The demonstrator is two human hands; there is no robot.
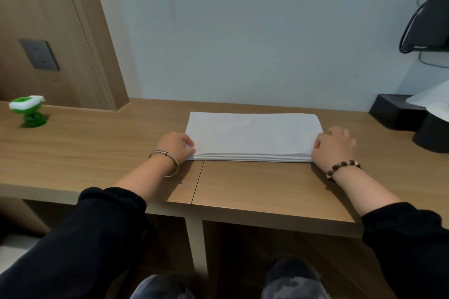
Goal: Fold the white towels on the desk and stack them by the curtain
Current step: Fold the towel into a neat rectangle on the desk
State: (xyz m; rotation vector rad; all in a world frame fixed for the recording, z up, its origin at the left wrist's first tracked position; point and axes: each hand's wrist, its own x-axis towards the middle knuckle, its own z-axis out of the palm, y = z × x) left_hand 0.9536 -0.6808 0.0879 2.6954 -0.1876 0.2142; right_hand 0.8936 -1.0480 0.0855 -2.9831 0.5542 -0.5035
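Note:
A white towel [252, 136] lies folded into a long flat rectangle in the middle of the wooden desk [102, 153], its layered edges facing me. My left hand [176, 144] grips the towel's near left corner with curled fingers. At the near right corner my right hand [334, 148] pinches the end of the towel. A second white towel [435, 99] drapes over black objects at the far right. No curtain is in view.
A green and white toy [28, 109] stands on the desk at the far left. Black boxes [398, 111] sit at the right against the wall, below a black monitor [430, 12] with cables. A wall socket [38, 53] is on the wooden panel at the left.

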